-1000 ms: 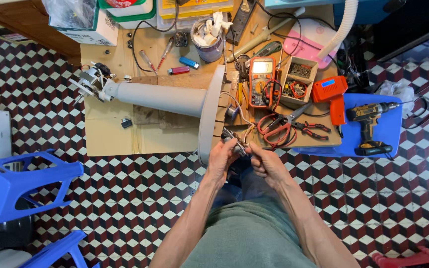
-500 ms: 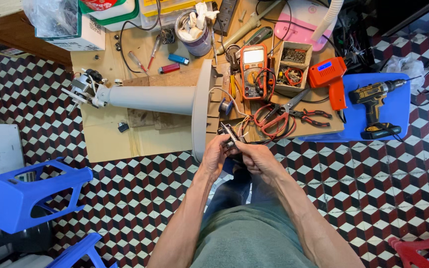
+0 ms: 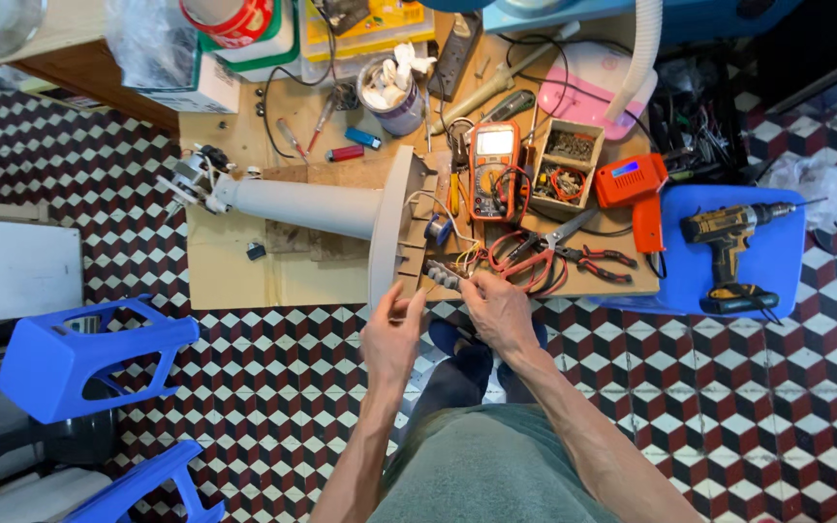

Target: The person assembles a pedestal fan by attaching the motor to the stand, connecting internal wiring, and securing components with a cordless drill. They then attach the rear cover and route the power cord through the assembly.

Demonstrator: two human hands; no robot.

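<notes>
A grey fan stand [image 3: 302, 205] lies on its side on a low wooden board [image 3: 234, 276], its round base [image 3: 387, 232] turned towards me. Coloured wires [image 3: 467, 257] and a small grey switch block [image 3: 443, 274] hang out of the base. My right hand [image 3: 498, 312] pinches the wires just right of the switch block. My left hand [image 3: 392, 337] hovers below the base's lower edge, fingers spread and holding nothing. My knees and dark shoes are below the hands.
On the board stand an orange multimeter [image 3: 494, 169], a box of small parts [image 3: 569, 165], red-handled pliers [image 3: 593, 261], an orange heat tool [image 3: 636, 189] and a cup [image 3: 394, 92]. A cordless drill [image 3: 728, 242] lies on a blue stool [image 3: 787, 261]. Another blue stool [image 3: 89, 353] lies at the left.
Both hands were closed together on the small part by the base. My left hand has since let go, dropped down-left and opened; the right stays on the wires.
</notes>
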